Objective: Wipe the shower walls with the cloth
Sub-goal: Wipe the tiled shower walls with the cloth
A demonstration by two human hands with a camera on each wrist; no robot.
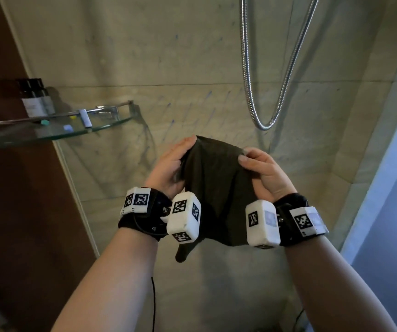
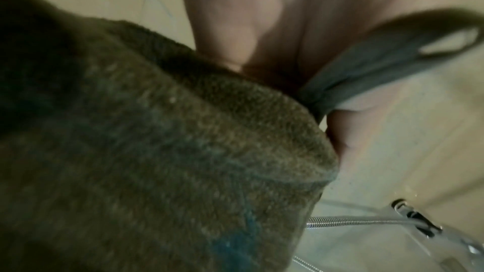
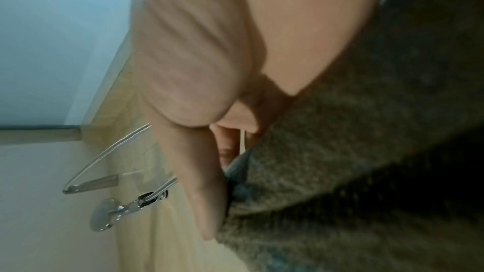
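A dark olive-grey cloth hangs between my two hands in front of the beige tiled shower wall, which carries faint blue streaks. My left hand grips the cloth's upper left edge, and my right hand pinches its upper right edge with the thumb on top. The cloth's lower corner droops below the wrist cameras. In the left wrist view the fuzzy cloth fills most of the picture, with a blue stain and a grey loop tag beside my fingers. The right wrist view shows my fingers along the cloth.
A glass corner shelf at the left holds dark bottles and small items. A metal shower hose loops down the wall above my hands. A brown panel stands at the left, a pale blue wall at the right.
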